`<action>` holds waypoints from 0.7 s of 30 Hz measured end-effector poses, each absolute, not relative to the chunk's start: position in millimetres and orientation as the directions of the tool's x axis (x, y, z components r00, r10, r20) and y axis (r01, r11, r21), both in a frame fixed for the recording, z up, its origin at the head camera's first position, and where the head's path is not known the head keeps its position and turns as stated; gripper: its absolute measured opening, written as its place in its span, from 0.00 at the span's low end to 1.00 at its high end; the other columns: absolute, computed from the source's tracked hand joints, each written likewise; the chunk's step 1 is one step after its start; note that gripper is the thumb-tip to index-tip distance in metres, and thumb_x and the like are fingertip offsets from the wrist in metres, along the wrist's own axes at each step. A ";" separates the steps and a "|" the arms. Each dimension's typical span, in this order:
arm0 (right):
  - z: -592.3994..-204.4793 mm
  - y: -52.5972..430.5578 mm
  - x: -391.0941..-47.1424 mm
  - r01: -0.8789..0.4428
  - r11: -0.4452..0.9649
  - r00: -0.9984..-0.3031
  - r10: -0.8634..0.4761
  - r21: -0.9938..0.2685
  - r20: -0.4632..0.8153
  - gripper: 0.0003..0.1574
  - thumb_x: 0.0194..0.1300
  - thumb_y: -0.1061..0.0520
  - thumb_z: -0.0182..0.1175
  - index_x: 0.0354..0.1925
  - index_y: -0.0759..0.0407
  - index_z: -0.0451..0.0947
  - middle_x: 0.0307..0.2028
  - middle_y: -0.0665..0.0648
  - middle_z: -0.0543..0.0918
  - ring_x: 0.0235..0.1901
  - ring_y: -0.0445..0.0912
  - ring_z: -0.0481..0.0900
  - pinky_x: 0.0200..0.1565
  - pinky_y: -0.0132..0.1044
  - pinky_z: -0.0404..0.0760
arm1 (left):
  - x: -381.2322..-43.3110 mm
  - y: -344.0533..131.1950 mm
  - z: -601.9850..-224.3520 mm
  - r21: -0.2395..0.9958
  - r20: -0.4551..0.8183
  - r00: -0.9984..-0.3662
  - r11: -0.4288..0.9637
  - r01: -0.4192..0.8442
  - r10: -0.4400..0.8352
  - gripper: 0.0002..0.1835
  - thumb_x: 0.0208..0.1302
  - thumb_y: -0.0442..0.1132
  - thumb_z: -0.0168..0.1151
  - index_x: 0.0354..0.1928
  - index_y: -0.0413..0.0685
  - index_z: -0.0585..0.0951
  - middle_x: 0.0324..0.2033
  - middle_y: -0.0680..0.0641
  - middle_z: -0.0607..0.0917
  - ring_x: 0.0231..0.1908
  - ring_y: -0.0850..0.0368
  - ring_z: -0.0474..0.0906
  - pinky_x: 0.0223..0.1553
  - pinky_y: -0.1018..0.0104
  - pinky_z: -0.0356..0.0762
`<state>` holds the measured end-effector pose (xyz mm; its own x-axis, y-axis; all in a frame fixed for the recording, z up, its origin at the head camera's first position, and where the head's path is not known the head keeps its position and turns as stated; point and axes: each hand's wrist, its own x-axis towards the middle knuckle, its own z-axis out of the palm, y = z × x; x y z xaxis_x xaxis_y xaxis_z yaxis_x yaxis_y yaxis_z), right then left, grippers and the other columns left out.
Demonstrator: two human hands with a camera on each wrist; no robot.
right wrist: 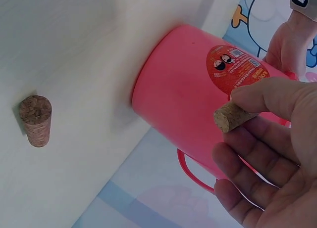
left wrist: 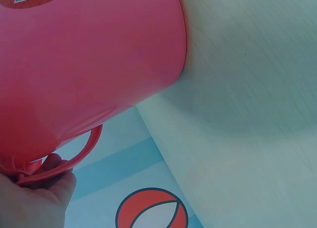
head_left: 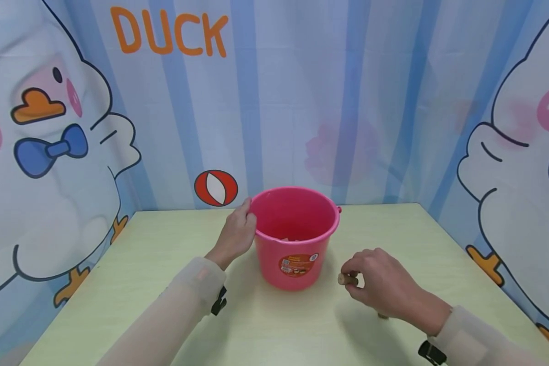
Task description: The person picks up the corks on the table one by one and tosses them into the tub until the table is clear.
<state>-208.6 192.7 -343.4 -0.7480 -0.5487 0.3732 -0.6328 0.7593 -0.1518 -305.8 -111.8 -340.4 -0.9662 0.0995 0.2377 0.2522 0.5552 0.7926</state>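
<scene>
A pink bucket (head_left: 283, 262) with a red-orange label stands upright on the table. My left hand (head_left: 238, 231) grips it at the left of its rim, and the left wrist view shows the fingers round the bucket's handle (left wrist: 89, 151). To the right of the bucket, my right hand (head_left: 386, 279) pinches a cork stopper (right wrist: 230, 118) between thumb and fingers, above the table. A second cork stopper (right wrist: 36, 120) stands on the table, mostly hidden below the right hand in the head view. Small light pieces show at the bottom inside the bucket.
The pale table (head_left: 164, 284) carries the bucket. Behind it and along both sides hangs a blue striped curtain (head_left: 283, 101) with duck pictures and a red ball print (head_left: 216, 188). The table's far edge runs just behind the bucket.
</scene>
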 end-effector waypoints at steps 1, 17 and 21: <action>-342.7 192.2 -208.5 -0.631 0.761 -0.748 -0.546 -0.149 0.377 0.12 0.53 0.61 0.77 0.29 0.42 0.87 0.27 0.33 0.81 0.30 0.32 0.77 0.40 0.41 0.81 | -305.7 -111.9 -340.3 0.794 0.236 -0.967 0.555 0.250 0.099 0.34 0.79 0.44 0.40 0.82 0.45 0.49 0.79 0.47 0.57 0.76 0.44 0.56 0.68 0.48 0.70; -328.5 183.4 -208.8 -0.613 0.777 -0.745 -0.507 -0.144 0.433 0.11 0.53 0.58 0.79 0.31 0.43 0.88 0.27 0.33 0.81 0.31 0.35 0.74 0.41 0.42 0.79 | -306.8 -111.5 -341.0 0.797 0.237 -0.967 0.550 0.251 0.097 0.34 0.80 0.44 0.40 0.82 0.46 0.49 0.79 0.47 0.57 0.76 0.44 0.56 0.68 0.49 0.70; -325.0 181.7 -209.4 -0.612 0.778 -0.741 -0.504 -0.138 0.443 0.12 0.53 0.58 0.79 0.31 0.42 0.87 0.27 0.33 0.81 0.31 0.35 0.74 0.42 0.43 0.79 | -306.1 -111.6 -342.1 0.799 0.238 -0.967 0.547 0.248 0.091 0.34 0.80 0.45 0.41 0.82 0.47 0.49 0.79 0.48 0.57 0.76 0.45 0.56 0.67 0.50 0.71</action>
<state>-209.4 181.7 -325.0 -0.7412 -0.5044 0.4429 -0.6124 0.7783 -0.1385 -306.1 -111.6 -342.1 -0.9670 0.0909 0.2380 0.2481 0.5474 0.7993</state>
